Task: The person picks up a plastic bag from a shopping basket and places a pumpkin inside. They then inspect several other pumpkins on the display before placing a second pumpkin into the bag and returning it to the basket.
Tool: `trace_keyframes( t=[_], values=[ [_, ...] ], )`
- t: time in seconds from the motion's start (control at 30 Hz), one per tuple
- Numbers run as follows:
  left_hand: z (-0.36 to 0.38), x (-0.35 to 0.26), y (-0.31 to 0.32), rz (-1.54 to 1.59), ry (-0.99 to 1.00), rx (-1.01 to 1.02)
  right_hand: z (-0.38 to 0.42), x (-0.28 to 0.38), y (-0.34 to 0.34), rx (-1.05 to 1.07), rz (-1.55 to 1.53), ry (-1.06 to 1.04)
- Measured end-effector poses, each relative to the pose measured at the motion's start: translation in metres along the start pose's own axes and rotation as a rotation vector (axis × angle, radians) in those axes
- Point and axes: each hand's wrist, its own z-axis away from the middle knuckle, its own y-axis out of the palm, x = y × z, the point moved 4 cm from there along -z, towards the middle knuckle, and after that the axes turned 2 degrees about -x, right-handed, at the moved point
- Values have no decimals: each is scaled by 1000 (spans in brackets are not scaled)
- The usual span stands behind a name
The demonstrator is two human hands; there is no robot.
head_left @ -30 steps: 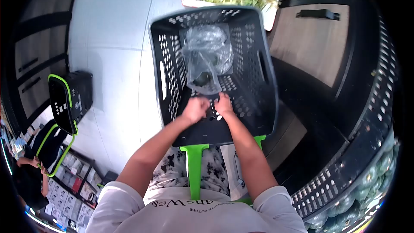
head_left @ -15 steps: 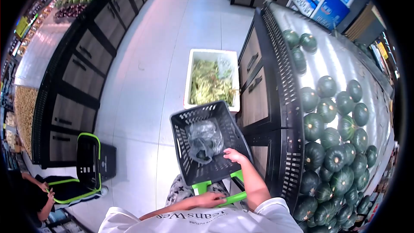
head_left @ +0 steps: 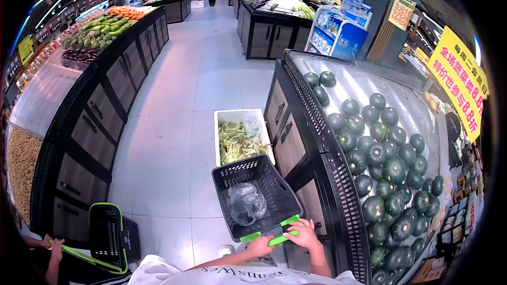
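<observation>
A black shopping basket [head_left: 280, 190] with perforated walls is in front of my body, its green handle [head_left: 280, 239] at the near end. My left hand [head_left: 261, 246] is closed on the left part of that handle. Beside it, my right hand [head_left: 303, 234] has its fingers wrapped over the handle's right part. A clear plastic bag [head_left: 247, 203] lies crumpled on the basket's floor; what it contains is hard to make out.
A white foam box [head_left: 217, 140] of leafy scraps sits just beyond the basket. Dark green pumpkins [head_left: 394, 170] fill the right-hand stand. At lower left, another person's hand [head_left: 55, 247] holds a second black basket [head_left: 132, 237]. Cabinets [head_left: 87, 142] line the left side; the tiled aisle [head_left: 174, 79] runs ahead.
My right hand has moved from over the basket's right side down to the green handle. The view has tilted up, showing more of the store. My left hand stays on the handle.
</observation>
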Motion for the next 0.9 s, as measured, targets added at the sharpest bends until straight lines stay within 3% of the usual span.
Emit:
trace_keyframes(
  t=[0.07,0.23,0.27,0.37,0.47,0.67,0.9],
  values=[
    [14,5,-10,0,16,-58,22,18,7,-113,-82,-56],
    [39,15,-24,-177,-5,-91,56,33,35,-161,-32,-25],
    [40,18,-25,-211,9,-55,61,35,35,-285,-19,-80],
    [43,21,-20,-311,51,18,81,29,57,-300,98,31],
    [53,24,-8,-361,42,90,104,28,66,-400,95,-31],
    [88,18,29,-360,49,45,143,15,72,-187,162,27],
    [135,10,57,-366,19,81,200,27,75,-266,88,-1]
  ],
)
